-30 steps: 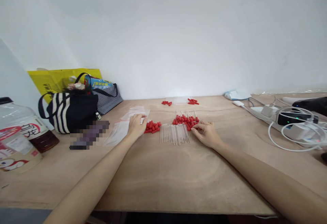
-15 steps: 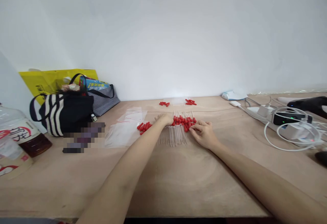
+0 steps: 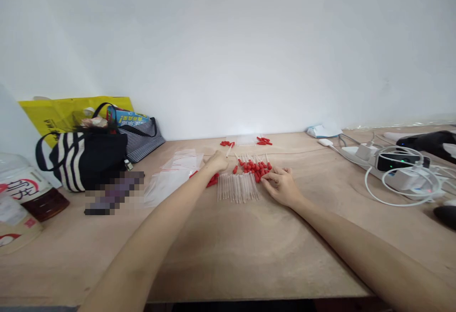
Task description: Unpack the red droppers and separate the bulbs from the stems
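Observation:
My left hand (image 3: 216, 161) is closed on a thin clear dropper tube (image 3: 230, 150) that sticks up and to the right from its fingers. It hovers above a few loose red rubber caps (image 3: 213, 180). My right hand (image 3: 281, 186) rests on the wooden table (image 3: 249, 245), its fingers curled and pinched at the right edge of a row of clear droppers (image 3: 235, 187) with red caps (image 3: 254, 166). What the right fingers pinch is too small to name.
Clear zip bags (image 3: 171, 175) lie left of the droppers. More red caps (image 3: 263, 141) sit by the wall. A striped bag (image 3: 83, 157), a yellow bag (image 3: 64, 112) and a bottle (image 3: 21, 193) stand at the left. A power strip with cables (image 3: 395, 169) lies at the right.
My left hand went from the loose red caps across to the dropper pile, then drew back left holding a clear tube. My right hand stayed at the pile's right edge.

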Demonstrator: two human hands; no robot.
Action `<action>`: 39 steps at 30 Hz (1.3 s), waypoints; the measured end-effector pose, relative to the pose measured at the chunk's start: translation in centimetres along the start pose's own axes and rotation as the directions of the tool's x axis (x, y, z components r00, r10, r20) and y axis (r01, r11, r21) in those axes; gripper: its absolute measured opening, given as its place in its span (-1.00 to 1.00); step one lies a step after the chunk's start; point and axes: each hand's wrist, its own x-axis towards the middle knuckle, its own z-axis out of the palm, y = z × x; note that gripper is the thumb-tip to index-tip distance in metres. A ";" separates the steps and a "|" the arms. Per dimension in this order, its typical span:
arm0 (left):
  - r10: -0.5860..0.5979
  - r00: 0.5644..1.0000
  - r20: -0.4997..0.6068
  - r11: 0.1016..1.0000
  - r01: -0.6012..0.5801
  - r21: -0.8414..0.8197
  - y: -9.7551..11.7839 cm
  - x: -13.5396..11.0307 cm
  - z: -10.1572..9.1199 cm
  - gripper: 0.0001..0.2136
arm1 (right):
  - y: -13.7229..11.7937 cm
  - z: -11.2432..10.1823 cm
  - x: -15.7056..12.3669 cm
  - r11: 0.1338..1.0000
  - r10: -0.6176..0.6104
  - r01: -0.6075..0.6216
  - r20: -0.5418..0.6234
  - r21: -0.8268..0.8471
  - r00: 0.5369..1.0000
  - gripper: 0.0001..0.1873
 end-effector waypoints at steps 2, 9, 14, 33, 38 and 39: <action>0.028 0.999 -0.031 0.999 -0.027 0.031 -0.6 -2.2 -0.9 -0.77 | -0.1 0.1 0.0 1.000 -0.005 0.005 -0.013 -0.010 1.000 -0.81; 0.542 0.824 -0.168 0.840 -0.539 0.068 -4.3 -9.3 -0.4 -0.86 | -1.6 0.1 0.3 0.992 -0.095 0.083 -0.129 -0.095 0.987 -0.54; 0.648 0.721 -0.244 0.752 -0.656 0.058 -4.9 -10.3 0.6 -0.84 | -3.3 0.8 0.7 0.957 -0.271 0.270 0.012 -0.109 0.963 -0.66; 0.778 0.619 -0.107 0.617 -0.720 0.318 -4.6 -10.9 -0.5 -0.79 | -4.5 0.8 0.4 0.917 -0.379 0.388 0.098 -0.089 0.920 -0.69; 0.767 0.638 -0.074 0.618 -0.703 0.352 -4.5 -11.3 -0.9 -0.80 | -4.2 0.6 0.1 0.926 -0.367 0.372 0.078 -0.069 0.927 -0.69; 0.765 0.639 -0.084 0.622 -0.697 0.357 -4.7 -11.2 -1.0 -0.80 | -3.9 0.4 0.0 0.932 -0.352 0.356 0.062 -0.066 0.934 -0.68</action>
